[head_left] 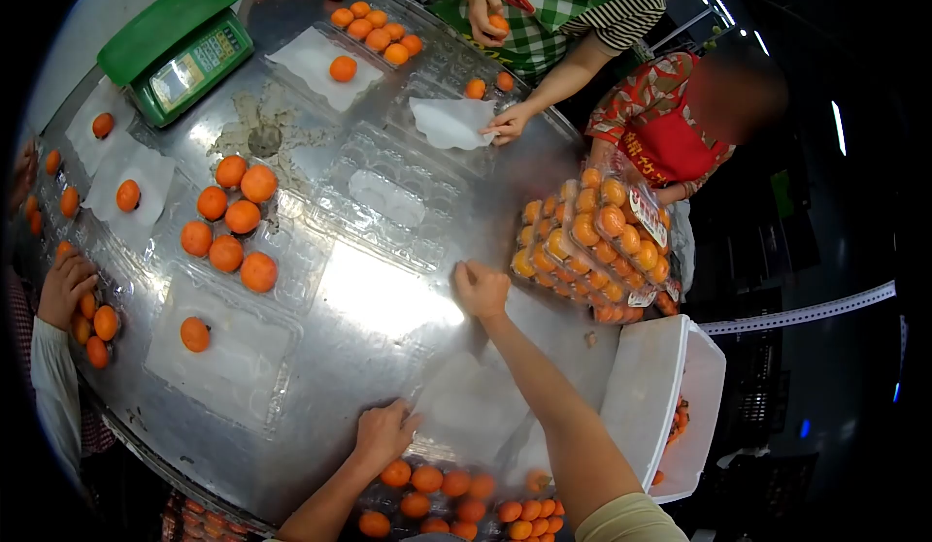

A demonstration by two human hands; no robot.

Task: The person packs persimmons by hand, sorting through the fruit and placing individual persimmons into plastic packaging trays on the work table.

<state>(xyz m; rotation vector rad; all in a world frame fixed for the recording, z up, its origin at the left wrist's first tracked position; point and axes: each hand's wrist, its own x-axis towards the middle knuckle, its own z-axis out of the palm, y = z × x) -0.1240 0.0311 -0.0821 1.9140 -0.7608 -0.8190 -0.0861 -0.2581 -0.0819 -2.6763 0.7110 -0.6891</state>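
Orange fruits (584, 229) fill stacked clear packs (649, 215) near the right hand (482, 290).

No lettering is legible with certainty. Yellow characters on the red apron (668, 157) are blurred. Markings on the green scale (184, 68) at the table's (374, 295) upper-left edge and labels (648, 214) on fruit boxes (592, 236) near its right edge are unreadable.

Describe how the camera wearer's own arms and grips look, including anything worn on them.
The left grip and right grip are ordinary five-fingered hands, with no gloves visible. The left forearm and right forearm are uncovered, with no watch or bracelet showing. A plain, pale khaki-green sleeve covers the right arm nearer the body; the left sleeve is too cropped to describe.
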